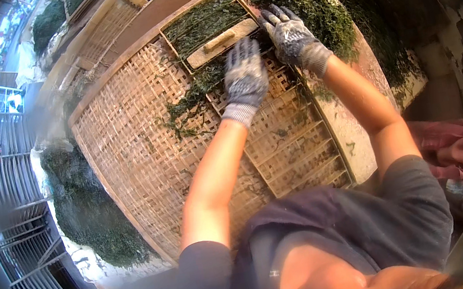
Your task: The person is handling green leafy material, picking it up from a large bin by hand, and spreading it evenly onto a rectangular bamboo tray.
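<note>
Lying just beyond the left hand's (245, 75) fingertips, a wooden block (200, 58) is stretching across the near end of a shallow frame (174, 50) packed with dark greens (205, 23). From where I'm standing, its long axis is running slantwise, from lower left to upper right, and its raised handle (219, 41) is following the same line. The block's right end is sitting ahead of the left hand, while its other end is reaching out past that hand on the left.

Of the two gloved hands, the left is lying nearer the block; its fingers are pointing almost straight up at it, stretched out and fairly close together. The right hand (292, 39) is resting farther over, beside the frame's right corner, its fingers spreading wider and pointing up and left, with a big heap of greens (310, 9) rising just beyond it. Both palms are facing away from me, so I cannot tell whether anything is lying under them.

Below the frame, loose strands (193, 97) are trailing from the left hand's side over the woven mat (135, 118).
</note>
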`<state>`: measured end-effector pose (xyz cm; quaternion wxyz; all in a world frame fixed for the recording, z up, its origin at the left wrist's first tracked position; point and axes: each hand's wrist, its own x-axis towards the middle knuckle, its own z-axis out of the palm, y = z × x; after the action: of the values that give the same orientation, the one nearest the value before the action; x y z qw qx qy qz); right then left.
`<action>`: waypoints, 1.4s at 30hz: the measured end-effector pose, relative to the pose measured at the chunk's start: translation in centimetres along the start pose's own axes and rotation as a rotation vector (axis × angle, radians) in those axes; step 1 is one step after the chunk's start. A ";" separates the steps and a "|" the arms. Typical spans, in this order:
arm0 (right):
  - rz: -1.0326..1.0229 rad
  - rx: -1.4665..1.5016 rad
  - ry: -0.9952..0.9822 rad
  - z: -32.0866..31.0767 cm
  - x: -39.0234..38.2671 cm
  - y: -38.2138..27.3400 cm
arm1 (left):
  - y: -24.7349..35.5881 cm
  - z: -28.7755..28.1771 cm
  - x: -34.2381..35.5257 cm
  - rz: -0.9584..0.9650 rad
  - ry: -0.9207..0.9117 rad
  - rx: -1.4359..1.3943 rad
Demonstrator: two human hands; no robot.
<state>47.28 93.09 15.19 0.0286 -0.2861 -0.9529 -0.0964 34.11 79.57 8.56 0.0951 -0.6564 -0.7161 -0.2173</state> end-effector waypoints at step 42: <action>0.239 0.987 -0.303 -5.7 4.2 -2.0 | 1.1 4.1 1.3 -0.087 -0.283 0.013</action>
<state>42.67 92.57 20.90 0.0327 -0.3560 -0.8390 0.4101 35.65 82.61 5.71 -0.0120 -0.6483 -0.7515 -0.1220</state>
